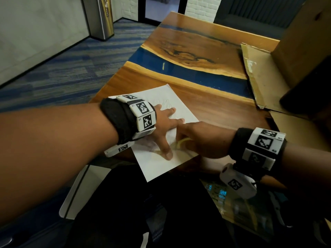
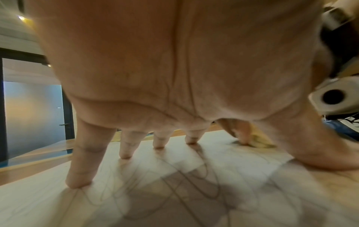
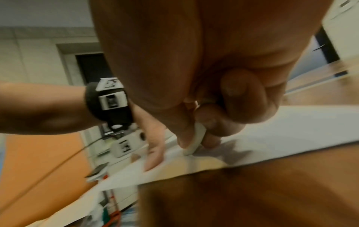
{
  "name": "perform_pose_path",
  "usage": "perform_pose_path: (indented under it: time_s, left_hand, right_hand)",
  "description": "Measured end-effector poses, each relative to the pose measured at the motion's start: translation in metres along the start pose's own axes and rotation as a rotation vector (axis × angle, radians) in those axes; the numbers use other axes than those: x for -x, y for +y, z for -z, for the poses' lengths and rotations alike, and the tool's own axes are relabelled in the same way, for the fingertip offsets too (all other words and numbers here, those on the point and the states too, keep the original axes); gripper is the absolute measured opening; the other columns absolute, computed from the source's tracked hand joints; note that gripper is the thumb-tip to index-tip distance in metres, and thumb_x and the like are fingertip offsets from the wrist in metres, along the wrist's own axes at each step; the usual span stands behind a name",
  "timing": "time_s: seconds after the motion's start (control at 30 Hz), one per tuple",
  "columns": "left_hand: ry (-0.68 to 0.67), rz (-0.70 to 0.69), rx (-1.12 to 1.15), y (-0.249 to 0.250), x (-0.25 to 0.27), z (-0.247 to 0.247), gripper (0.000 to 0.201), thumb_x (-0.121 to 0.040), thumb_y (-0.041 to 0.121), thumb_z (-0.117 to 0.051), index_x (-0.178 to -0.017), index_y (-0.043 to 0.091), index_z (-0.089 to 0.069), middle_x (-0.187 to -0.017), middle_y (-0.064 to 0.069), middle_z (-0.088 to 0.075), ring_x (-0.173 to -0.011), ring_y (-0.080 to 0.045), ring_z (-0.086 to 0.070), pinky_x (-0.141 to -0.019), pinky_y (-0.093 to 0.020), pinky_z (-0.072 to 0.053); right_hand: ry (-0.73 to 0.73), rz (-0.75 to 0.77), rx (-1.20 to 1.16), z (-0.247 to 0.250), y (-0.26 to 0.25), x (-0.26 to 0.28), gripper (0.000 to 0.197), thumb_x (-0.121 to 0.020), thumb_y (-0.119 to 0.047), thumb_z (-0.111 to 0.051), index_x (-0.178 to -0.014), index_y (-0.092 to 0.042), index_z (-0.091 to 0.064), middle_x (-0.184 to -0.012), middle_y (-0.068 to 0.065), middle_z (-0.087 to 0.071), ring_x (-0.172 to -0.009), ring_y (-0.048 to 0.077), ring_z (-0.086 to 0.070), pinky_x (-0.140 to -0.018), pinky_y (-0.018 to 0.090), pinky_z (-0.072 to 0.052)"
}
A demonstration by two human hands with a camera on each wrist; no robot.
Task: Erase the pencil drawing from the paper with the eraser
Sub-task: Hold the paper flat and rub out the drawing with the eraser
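Dark trousered lap [image 1: 143,212] sits closest to the head camera, just below the near corner of the white rectangular paper sheet [image 1: 161,169]. That sheet lies flat on the brown wooden table with a blue resin band [image 1: 206,76], near its front edge, one corner overhanging.

Left hand [image 1: 162,125] is spread flat on the paper, fingers straight, fingertips [image 2: 77,182] and thumb pressing down, holding nothing. Faint grey pencil lines [image 2: 174,184] run across the paper under and around this hand; more lines [image 1: 167,102] show beyond the fingers.

Right hand [image 1: 202,138] is right of the left hand, over the paper's right edge, fingers curled, pinching a small pale flat eraser [image 3: 195,141] between thumb and forefinger. Eraser tip touches the paper just beside the left thumb. In the head view it reads yellowish [image 1: 182,142], probably motion blur.

Both wrists carry black bands with white tag blocks [image 1: 141,113]. Flattened brown cardboard [image 1: 259,76] lies on the table, far right of the paper, well apart. Silver metal bin [image 1: 102,18] stands on the blue striped carpet [image 1: 62,72], far left of the paper.
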State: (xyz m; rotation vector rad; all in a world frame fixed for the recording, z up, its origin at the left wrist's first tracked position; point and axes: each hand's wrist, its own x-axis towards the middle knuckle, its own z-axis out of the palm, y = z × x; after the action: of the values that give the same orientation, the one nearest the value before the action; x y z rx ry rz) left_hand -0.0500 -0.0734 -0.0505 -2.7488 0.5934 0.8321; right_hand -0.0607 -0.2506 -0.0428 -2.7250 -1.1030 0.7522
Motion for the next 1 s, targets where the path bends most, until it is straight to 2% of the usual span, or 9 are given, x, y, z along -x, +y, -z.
perform_pose_path:
  time_s: [0.1, 0.27, 0.43, 0.5, 0.57, 0.63, 0.73, 0.9, 1.0]
  left_hand:
    - [0.003, 0.005, -0.026, 0.001, 0.001, -0.002, 0.134, -0.055, 0.092, -0.063, -0.154, 0.045, 0.014, -0.166, -0.002, 0.018, -0.15, -0.046, 0.001, -0.113, -0.066, -0.018]
    - [0.013, -0.038, 0.023, -0.002, 0.006, -0.005, 0.133, -0.055, 0.087, -0.069, -0.154, 0.048, 0.012, -0.166, 0.001, 0.021, -0.152, -0.041, 0.007, -0.115, -0.064, -0.014]
    - [0.005, -0.044, -0.026, -0.003, 0.006, -0.006, 0.134, -0.053, 0.091, -0.064, -0.152, 0.049, 0.017, -0.166, 0.002, 0.021, -0.151, -0.042, 0.005, -0.114, -0.065, -0.017]
    - [-0.005, -0.057, -0.008, -0.004, 0.006, -0.007, 0.134, -0.054, 0.089, -0.066, -0.151, 0.05, 0.016, -0.165, 0.004, 0.024, -0.152, -0.041, 0.008, -0.114, -0.065, -0.017]
    - [-0.018, -0.076, -0.003, -0.005, 0.009, -0.009, 0.133, -0.055, 0.087, -0.069, -0.151, 0.051, 0.017, -0.164, 0.006, 0.026, -0.152, -0.039, 0.011, -0.114, -0.067, -0.017]
    - [-0.017, -0.09, -0.016, -0.006, 0.01, -0.011, 0.132, -0.056, 0.087, -0.068, -0.149, 0.051, 0.019, -0.163, 0.007, 0.027, -0.152, -0.038, 0.012, -0.113, -0.067, -0.018]
    - [-0.008, -0.082, -0.03, -0.007, 0.008, -0.013, 0.14, -0.055, 0.09, -0.065, -0.153, 0.04, 0.021, -0.164, 0.007, 0.026, -0.152, -0.037, 0.011, -0.115, -0.066, -0.019]
    - [-0.016, -0.081, -0.012, -0.008, 0.007, -0.013, 0.145, -0.054, 0.087, -0.069, -0.156, 0.033, 0.017, -0.164, 0.008, 0.025, -0.152, -0.036, 0.012, -0.116, -0.062, -0.017]
    - [-0.021, -0.074, -0.038, -0.007, 0.008, -0.012, 0.143, -0.055, 0.088, -0.067, -0.156, 0.032, 0.019, -0.164, 0.007, 0.026, -0.152, -0.037, 0.011, -0.116, -0.062, -0.017]
  right_hand:
    - [0.181, -0.18, 0.118, 0.011, 0.017, -0.008, 0.013, -0.099, -0.028, -0.052, -0.11, -0.021, -0.054, -0.107, 0.001, -0.061, -0.09, 0.018, -0.052, -0.072, 0.029, -0.041]
    - [-0.074, 0.048, -0.018, 0.0, -0.004, 0.0, 0.014, -0.099, -0.029, -0.052, -0.112, -0.024, -0.055, -0.105, -0.005, -0.058, -0.088, 0.01, -0.055, -0.073, 0.026, -0.048]
    - [0.132, -0.194, 0.139, 0.017, 0.018, -0.008, 0.016, -0.099, -0.027, -0.051, -0.113, -0.022, -0.055, -0.102, -0.002, -0.06, -0.081, 0.012, -0.05, -0.064, 0.023, -0.039]
    - [0.02, -0.035, 0.079, 0.01, 0.007, -0.004, 0.014, -0.098, -0.027, -0.053, -0.111, -0.022, -0.055, -0.103, -0.001, -0.059, -0.088, 0.016, -0.054, -0.072, 0.028, -0.043]
    - [-0.106, 0.1, -0.014, 0.0, -0.005, 0.003, 0.016, -0.098, -0.026, -0.054, -0.113, -0.02, -0.056, -0.104, -0.003, -0.059, -0.089, 0.013, -0.056, -0.076, 0.024, -0.046]
    - [-0.041, 0.036, 0.011, 0.006, 0.002, -0.002, 0.019, -0.099, -0.025, -0.053, -0.117, -0.02, -0.055, -0.101, -0.008, -0.058, -0.088, 0.009, -0.055, -0.074, 0.017, -0.043]
    - [0.138, -0.174, 0.117, 0.019, 0.017, -0.009, 0.018, -0.099, -0.026, -0.052, -0.116, -0.022, -0.052, -0.106, -0.002, -0.06, -0.093, 0.017, -0.055, -0.074, 0.027, -0.043]
    - [-0.094, 0.043, 0.024, 0.001, -0.003, -0.002, 0.012, -0.098, -0.03, -0.054, -0.107, -0.022, -0.053, -0.1, -0.001, -0.061, -0.087, 0.018, -0.056, -0.072, 0.029, -0.046]
    - [0.083, -0.131, 0.111, 0.016, 0.011, -0.01, 0.008, -0.099, -0.029, -0.052, -0.106, -0.025, -0.052, -0.097, -0.002, -0.06, -0.087, 0.019, -0.054, -0.069, 0.027, -0.043]
